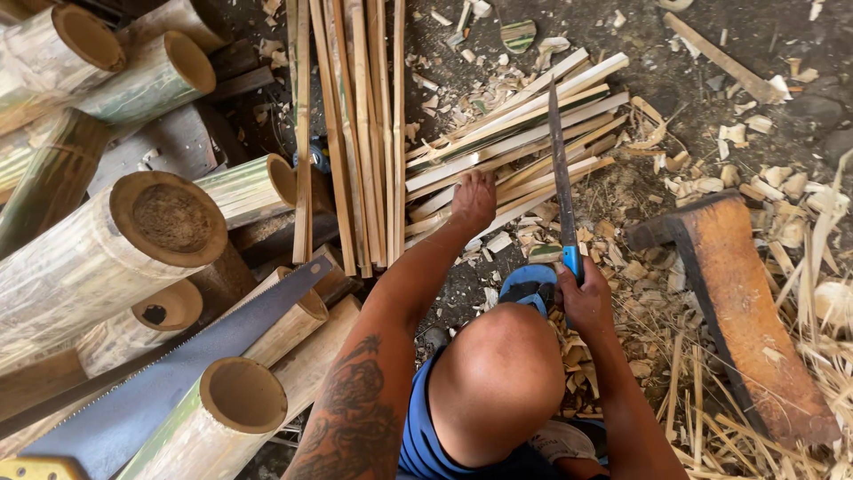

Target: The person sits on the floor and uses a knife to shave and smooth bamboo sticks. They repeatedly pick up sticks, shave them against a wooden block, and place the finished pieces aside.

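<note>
Long knife [560,173] with a blue handle, blade pointing away, upright over the ground just right of the split strips [515,142]. Right hand [582,298] clamped round the handle, fingers curled tight. Left hand [473,200] reaching forward, fingers bent down onto the near end of the strips, touching them; whether closed on one strip cannot be told from here. Strips fanned in a loose bundle, pale and flat, running up to the right. Bare knee [498,373] below both hands, blue sandal [529,284] showing just beyond it, between the forearms. Tattooed left forearm rising from the bottom edge.

Further left, a second batch of slats [351,133] lying lengthwise, longer and narrower. Left again, a heap of bamboo poles [115,258], cut ends hollow and facing the camera. Handsaw [169,378] resting slantwise across the poles, teeth along its lower edge, yellow handle at the bottom left corner. To the right of the knife, a worn wooden block [742,311] lying on the dirt, well apart from the strips. Shavings and chips [755,178] scattered all round on the dark ground.
</note>
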